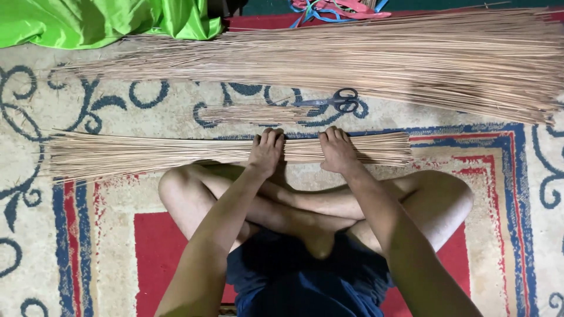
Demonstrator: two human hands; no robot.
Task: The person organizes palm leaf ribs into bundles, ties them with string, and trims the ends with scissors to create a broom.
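I sit cross-legged on a patterned carpet (106, 235). A bundle of thin tan sticks (147, 154) lies across the carpet in front of my legs. My left hand (266, 151) and my right hand (336, 149) both press down flat on this bundle, fingers together, a short way apart. Beyond them lies a small loose bunch of sticks (252, 113), with black-handled scissors (335, 101) beside it.
A much larger heap of long sticks (376, 58) spreads across the far side of the carpet. Green shiny cloth (100, 20) lies at the top left. Pink and blue straps (338, 9) lie at the top middle.
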